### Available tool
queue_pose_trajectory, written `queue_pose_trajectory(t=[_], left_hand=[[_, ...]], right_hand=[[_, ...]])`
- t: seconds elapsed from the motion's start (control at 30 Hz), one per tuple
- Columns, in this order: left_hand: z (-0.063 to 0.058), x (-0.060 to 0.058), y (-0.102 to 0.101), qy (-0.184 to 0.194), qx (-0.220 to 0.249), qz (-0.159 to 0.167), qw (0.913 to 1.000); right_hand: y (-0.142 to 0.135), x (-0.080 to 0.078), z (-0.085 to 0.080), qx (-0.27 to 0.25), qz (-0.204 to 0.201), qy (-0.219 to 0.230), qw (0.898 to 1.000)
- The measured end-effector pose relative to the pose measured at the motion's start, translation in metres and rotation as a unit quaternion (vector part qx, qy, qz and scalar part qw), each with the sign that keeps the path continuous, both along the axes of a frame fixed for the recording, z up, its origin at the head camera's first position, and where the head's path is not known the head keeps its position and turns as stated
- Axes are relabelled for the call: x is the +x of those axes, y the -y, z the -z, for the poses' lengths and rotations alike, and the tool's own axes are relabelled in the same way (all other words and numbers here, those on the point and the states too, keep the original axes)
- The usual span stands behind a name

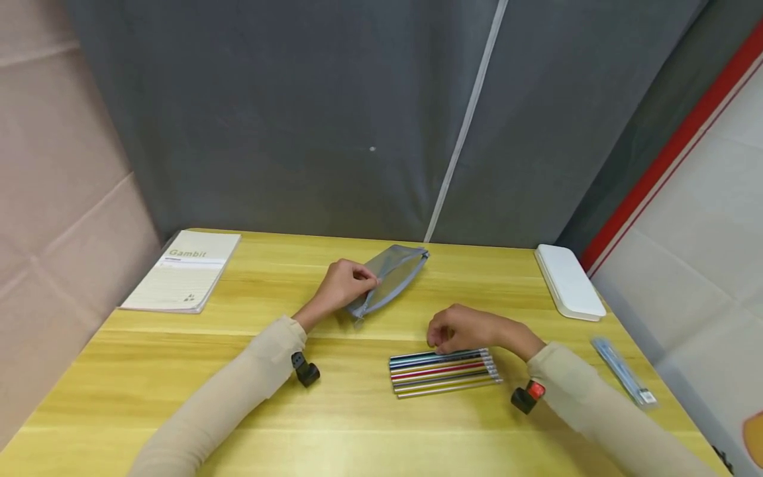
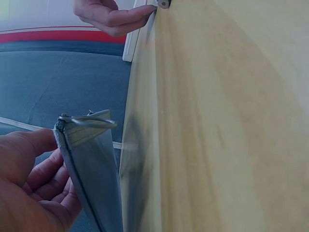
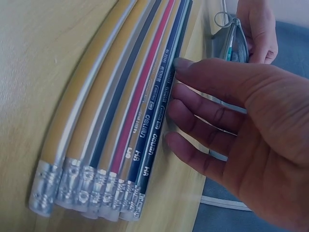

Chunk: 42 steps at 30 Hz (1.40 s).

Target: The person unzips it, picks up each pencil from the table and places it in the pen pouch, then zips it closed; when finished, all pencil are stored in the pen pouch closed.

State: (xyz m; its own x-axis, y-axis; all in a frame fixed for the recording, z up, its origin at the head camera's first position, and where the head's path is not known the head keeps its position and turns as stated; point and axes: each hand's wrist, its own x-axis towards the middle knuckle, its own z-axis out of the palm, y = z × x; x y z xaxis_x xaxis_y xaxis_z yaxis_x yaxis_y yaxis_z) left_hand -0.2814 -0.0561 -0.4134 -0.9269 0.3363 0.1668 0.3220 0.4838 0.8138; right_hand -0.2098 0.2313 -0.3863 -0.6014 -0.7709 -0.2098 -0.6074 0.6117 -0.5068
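In the head view my left hand (image 1: 348,285) pinches the near edge of a grey zippered pencil pouch (image 1: 390,298), which gapes open. The pouch's zipper end with a ring pull (image 2: 91,121) shows in the left wrist view. In the right wrist view a teal strip shows inside the pouch's mouth. My right hand (image 1: 461,328) is at the far side of a row of pencils (image 1: 444,374). Its thumb and fingertips, softly bent, are right at the outermost dark pencil (image 3: 157,130). The pencils lie side by side, clear-capped ends to the right.
A notebook (image 1: 185,271) lies at the far left of the wooden table (image 1: 334,424). At the right are a white case (image 1: 570,281) and a slim clear blue packet (image 1: 622,371). A dark grey curtain (image 1: 286,132) hangs behind the table.
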Motion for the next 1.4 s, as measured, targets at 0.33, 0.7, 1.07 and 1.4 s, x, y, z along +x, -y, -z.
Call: queue_pose_trajectory(t=[0.33,0.7,1.07,1.4], left_hand=[[-0.0010,-0.0007,-0.0004,0.004,0.001,0.002,1.0000],[-0.0009,0.0008,-0.0010,0.008,0.000,0.000,1.0000],[-0.0044,-0.0017,-0.0031,0.002,0.000,-0.005,1.0000],[-0.0020,-0.0006,-0.0017,0.004,0.000,-0.001,1.0000]], right_hand=[[-0.0004,0.0012,0.0012,0.008,0.001,-0.007,1.000],[0.0036,0.0039,0.0055,0.012,0.006,-0.011,1.000],[0.0022,0.0034,0.0025,0.030,0.015,-0.031,0.999],[0.0010,0.0046,0.0036,0.023,0.016,-0.015,0.999]])
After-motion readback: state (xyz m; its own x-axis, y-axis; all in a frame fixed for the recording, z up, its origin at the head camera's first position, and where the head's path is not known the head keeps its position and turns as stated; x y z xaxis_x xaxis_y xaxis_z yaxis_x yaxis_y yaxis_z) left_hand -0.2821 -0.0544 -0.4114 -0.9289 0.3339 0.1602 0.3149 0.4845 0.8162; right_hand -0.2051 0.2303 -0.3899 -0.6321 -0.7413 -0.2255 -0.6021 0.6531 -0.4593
